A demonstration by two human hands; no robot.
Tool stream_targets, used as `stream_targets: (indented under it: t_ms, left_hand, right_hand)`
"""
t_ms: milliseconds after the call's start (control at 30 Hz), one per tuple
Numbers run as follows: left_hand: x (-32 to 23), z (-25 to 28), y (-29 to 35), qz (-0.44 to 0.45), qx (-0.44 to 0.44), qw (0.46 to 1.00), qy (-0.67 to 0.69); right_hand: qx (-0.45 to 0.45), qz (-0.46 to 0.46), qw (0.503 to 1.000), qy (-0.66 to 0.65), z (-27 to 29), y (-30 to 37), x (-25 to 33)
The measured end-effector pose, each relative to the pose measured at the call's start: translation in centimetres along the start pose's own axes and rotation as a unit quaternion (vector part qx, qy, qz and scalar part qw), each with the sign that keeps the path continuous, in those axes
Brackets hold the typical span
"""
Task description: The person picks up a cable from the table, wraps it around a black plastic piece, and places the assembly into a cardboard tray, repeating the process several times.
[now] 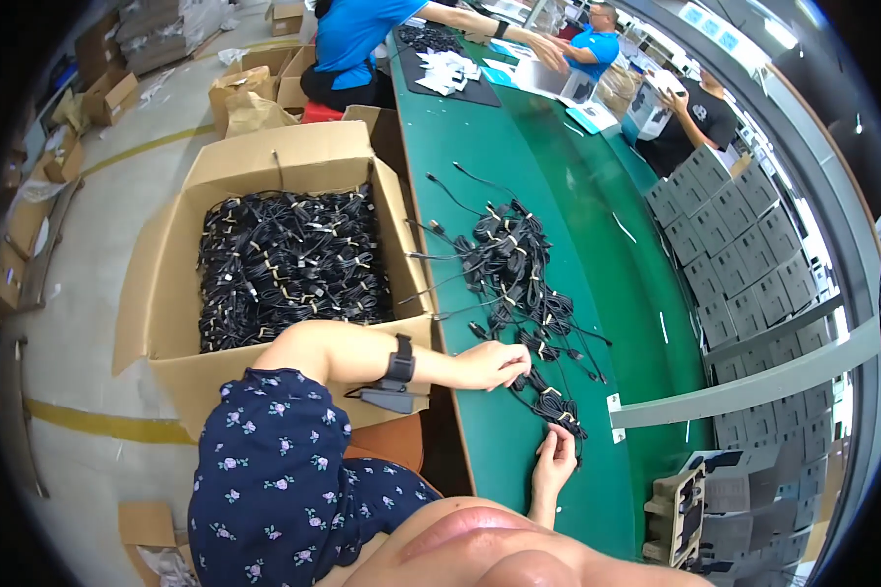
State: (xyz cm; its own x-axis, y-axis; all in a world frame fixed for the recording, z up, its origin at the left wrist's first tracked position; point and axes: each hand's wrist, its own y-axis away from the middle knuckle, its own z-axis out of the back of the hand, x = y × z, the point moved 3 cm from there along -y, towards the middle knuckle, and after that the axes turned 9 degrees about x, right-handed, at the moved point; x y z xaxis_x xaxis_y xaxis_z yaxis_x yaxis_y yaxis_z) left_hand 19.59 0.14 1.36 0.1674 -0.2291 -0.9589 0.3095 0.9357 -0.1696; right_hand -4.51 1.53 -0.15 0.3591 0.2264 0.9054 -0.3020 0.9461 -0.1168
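Several tied bundles of black cable lie heaped on the green table (612, 293), with connector ends sticking out. My left hand (496, 366), with a black band on its wrist, reaches across to the near end of this cable heap (507, 249). Its fingers are curled together in a pinch beside the cables; whatever they hold is hidden. Just below, a single cable bundle (555, 405) lies on the table, bound around its middle. My right hand (554, 462) touches its near edge, fingers partly stretched and apart.
At the left stands an open cardboard box (166, 279) full of black cable bundles (294, 269). A grey metal bar (744, 391) crosses the table's right side. Grey boxes (744, 235) are stacked beyond. Co-workers (357, 44) stand or sit along the far end.
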Motion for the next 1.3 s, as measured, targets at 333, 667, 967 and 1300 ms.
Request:
stream_targets:
  t_ms: [333,667,967,1300]
  left_hand:
    - [0.1,-0.3,0.2,-0.040,-0.039,0.989,-0.136]
    - [0.1,-0.6,0.1,-0.024,-0.010,0.992,-0.122]
    - [-0.4,-0.6,0.2,-0.080,0.001,0.979,-0.190]
    - [-1.0,-1.9,1.0,-0.226,0.072,0.911,-0.337]
  right_hand:
    - [0.010,0.005,1.000,0.009,0.2,0.0,1.3]
    - [0.015,-0.001,0.998,0.064,0.3,0.0,1.1]
    - [0.030,-0.002,0.997,0.074,0.0,0.3,1.1]
    - [0.035,0.027,0.993,0.112,0.3,0.8,2.2]
